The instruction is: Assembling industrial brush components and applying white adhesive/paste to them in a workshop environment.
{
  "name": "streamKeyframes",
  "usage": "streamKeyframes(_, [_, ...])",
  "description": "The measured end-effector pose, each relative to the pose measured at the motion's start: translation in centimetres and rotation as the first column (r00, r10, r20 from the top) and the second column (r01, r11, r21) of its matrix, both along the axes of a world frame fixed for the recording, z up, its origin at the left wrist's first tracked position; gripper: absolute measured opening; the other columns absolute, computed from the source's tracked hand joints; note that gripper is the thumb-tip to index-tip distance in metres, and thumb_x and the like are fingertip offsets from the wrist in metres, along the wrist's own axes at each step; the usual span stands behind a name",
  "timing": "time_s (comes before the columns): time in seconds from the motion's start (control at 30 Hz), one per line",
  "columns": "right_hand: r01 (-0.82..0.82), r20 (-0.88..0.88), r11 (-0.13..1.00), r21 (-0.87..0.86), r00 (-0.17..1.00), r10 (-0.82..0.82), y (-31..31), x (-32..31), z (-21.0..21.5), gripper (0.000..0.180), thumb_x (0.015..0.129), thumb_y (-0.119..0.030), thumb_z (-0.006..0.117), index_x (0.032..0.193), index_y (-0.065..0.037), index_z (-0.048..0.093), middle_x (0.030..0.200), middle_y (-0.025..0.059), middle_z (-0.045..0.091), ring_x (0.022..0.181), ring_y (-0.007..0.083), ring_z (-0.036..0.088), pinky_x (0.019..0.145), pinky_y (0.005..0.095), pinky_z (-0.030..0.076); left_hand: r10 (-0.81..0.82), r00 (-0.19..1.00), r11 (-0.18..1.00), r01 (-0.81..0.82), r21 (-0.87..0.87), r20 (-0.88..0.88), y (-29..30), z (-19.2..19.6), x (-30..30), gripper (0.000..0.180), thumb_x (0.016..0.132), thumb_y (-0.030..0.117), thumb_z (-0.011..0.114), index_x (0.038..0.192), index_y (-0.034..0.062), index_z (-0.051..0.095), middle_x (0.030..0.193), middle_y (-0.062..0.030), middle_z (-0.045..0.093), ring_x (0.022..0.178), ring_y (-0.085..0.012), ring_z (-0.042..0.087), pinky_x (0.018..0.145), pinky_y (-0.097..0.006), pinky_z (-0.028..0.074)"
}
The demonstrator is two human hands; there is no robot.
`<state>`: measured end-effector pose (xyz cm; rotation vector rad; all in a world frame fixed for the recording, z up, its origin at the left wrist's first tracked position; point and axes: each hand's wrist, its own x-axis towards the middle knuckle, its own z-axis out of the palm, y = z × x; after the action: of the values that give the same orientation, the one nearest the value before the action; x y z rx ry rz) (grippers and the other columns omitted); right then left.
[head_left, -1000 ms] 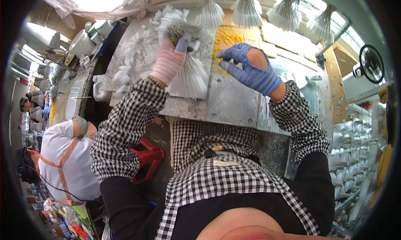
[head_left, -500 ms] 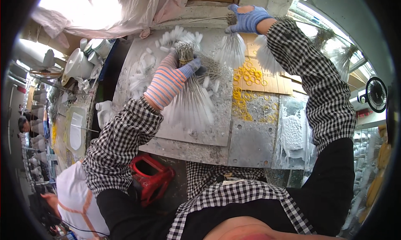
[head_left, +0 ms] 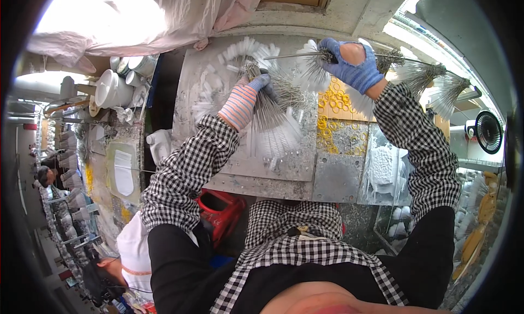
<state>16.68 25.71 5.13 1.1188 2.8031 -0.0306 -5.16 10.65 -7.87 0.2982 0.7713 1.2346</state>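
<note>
My left hand (head_left: pixel 241 104), in a pink, blue and grey striped glove, closes round a bundle of thin metal wires (head_left: pixel 277 132) above the board. Its wires fan out toward me, ending in pale, translucent tips. At the far right my right hand (head_left: pixel 355 68), in a blue glove with a hole over the back, grips at a thin metal rod (head_left: pixel 281 56). A second wire bundle (head_left: pixel 312 73) hangs there by its gathered end, against the fingers; their exact hold is partly hidden. More wire bundles (head_left: pixel 423 76) hang farther right along the rod.
On the grey board (head_left: pixel 229 169) lie loose wires (head_left: pixel 286 90) and white tips (head_left: pixel 204 84). Yellow rings (head_left: pixel 333 104) are scattered to the right, beside a white-caked tray (head_left: pixel 383 166). White tubs (head_left: pixel 109 90) stand left. A red stool (head_left: pixel 221 210) is below; another person (head_left: pixel 134 248) sits lower left.
My right hand has come nearer and to the right, and the rod with its bundles has swung into fuller view. My left hand keeps its bundle over the board. The whole view has shifted slightly.
</note>
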Motion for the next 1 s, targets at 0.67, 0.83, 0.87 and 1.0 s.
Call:
streamKeyframes(0.67, [-0.058,-0.162,0.992,-0.117,0.986,0.038,-4.1,1.5,-1.4,0.03,0.085,-0.037,0.067,0.105,-0.014,0.062,0.072,0.0125,0.065,0.071,0.0314,0.067,0.064,0.0432,0.049,0.155,0.746,0.98,-0.034,0.195,-0.648,-3.4,-3.6,3.7,0.039,0.095,0.025,0.065,0.112,-0.0076,0.053,0.087,-0.0154,0.067,0.081,-0.0242,0.065,0.074,-0.035,0.053])
streamKeyframes(0.83, [-0.086,-0.202,0.99,-0.11,0.977,0.062,-4.5,2.1,-1.5,0.029,0.084,-0.035,0.067,0.104,-0.015,0.062,0.071,0.0121,0.065,0.069,0.0312,0.067,0.06,0.0419,0.049,0.029,0.263,0.995,0.088,0.054,-0.964,-4.0,-0.8,5.4,0.025,0.097,0.016,0.063,0.114,-0.0004,0.055,0.089,-0.0075,0.065,0.08,-0.0145,0.064,0.071,-0.029,0.052])
streamKeyframes(0.87, [-0.113,-0.241,0.99,-0.088,0.966,0.089,-4.6,2.1,-1.5,0.029,0.084,-0.034,0.068,0.105,-0.015,0.063,0.071,0.0122,0.065,0.068,0.0311,0.067,0.059,0.0417,0.049,-0.098,0.139,0.992,0.098,-0.085,-0.985,-4.0,0.0,5.6,0.024,0.097,0.014,0.064,0.115,0.0009,0.055,0.091,-0.0046,0.065,0.08,-0.0135,0.063,0.071,-0.028,0.053])
streamKeyframes(1.0, [-0.079,-0.183,0.993,-0.09,0.981,0.061,-4.3,2.4,-2.0,0.033,0.083,-0.036,0.068,0.11,-0.016,0.063,0.074,0.0122,0.066,0.071,0.0308,0.067,0.062,0.0415,0.049,-0.077,0.99,0.994,0.086,0.073,-0.119,-2.5,1.6,5.6,0.037,0.095,0.015,0.066,0.121,-0.003,0.048,0.101,-0.0046,0.062,0.087,-0.015,0.062,0.08,-0.029,0.053])
